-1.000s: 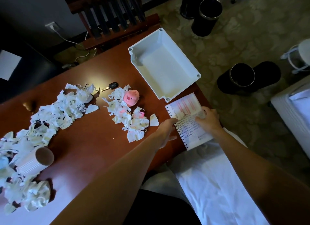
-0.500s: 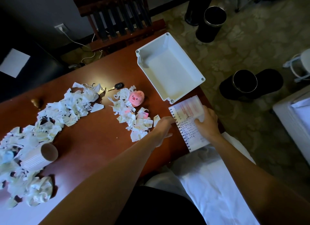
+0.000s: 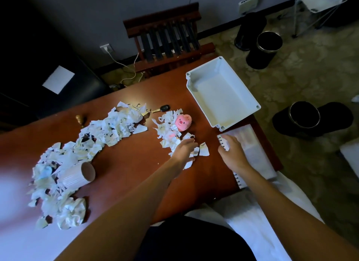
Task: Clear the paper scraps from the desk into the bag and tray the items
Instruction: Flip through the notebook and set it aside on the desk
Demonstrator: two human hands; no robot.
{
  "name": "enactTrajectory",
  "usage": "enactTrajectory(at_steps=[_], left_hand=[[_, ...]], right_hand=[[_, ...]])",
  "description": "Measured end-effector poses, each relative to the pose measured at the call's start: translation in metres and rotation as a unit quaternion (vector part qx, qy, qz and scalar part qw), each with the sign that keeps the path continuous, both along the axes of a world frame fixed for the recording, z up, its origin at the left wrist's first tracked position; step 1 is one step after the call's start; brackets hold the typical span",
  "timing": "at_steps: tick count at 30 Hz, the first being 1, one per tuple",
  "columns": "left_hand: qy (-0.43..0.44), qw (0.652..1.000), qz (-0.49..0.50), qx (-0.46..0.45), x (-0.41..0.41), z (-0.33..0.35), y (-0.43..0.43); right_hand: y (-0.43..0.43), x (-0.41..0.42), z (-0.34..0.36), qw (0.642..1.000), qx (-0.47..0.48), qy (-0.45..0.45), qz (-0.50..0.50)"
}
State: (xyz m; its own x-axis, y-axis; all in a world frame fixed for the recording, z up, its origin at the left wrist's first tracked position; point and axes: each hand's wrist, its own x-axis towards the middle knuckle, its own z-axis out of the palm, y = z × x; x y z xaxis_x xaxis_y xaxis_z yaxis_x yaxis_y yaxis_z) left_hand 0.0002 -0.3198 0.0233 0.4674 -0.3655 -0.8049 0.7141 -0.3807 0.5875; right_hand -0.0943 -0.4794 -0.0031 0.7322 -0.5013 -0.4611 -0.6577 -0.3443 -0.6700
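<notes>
Torn paper scraps lie in a long band [image 3: 108, 130] across the brown desk [image 3: 126, 163], with a smaller heap [image 3: 169, 136] near the middle. A pink pig-faced brush [image 3: 182, 121] sits on that heap. My left hand [image 3: 184, 149] rests on the heap's near end, fingers bent down onto the scraps. A spiral notebook [image 3: 254, 149] lies at the desk's right edge, and my right hand [image 3: 231, 151] curls over its spiral side. Behind it stands the white tray [image 3: 250, 103], with nothing in it. White bag material [image 3: 252, 221] lies below the desk's near edge.
A key with a black fob [image 3: 164, 108] lies behind the small heap. A white ribbed cup [image 3: 77, 175] lies on its side among scraps at the left, near a crumpled ball [image 3: 70, 212]. Black bins [image 3: 303, 116] stand on the floor to the right, and a wooden chair [image 3: 167, 39] behind the desk.
My left hand left the notebook's spiral edge and moved left onto the small scrap heap. My right hand shifted from the notebook's page to its spiral side. The view tilted up.
</notes>
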Motion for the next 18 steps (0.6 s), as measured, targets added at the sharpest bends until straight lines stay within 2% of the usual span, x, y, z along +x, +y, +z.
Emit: enactTrajectory(at_steps=[11, 18], left_hand=[[-0.044, 0.998, 0.044, 0.008, 0.012, 0.000, 0.067], [-0.082, 0.988, 0.124, 0.028, 0.022, 0.004, 0.140]], right_hand=[[0.062, 0.042, 0.011, 0.995, 0.019, -0.023, 0.094], [0.132, 0.086, 0.022, 0.983, 0.042, -0.027, 0.176]])
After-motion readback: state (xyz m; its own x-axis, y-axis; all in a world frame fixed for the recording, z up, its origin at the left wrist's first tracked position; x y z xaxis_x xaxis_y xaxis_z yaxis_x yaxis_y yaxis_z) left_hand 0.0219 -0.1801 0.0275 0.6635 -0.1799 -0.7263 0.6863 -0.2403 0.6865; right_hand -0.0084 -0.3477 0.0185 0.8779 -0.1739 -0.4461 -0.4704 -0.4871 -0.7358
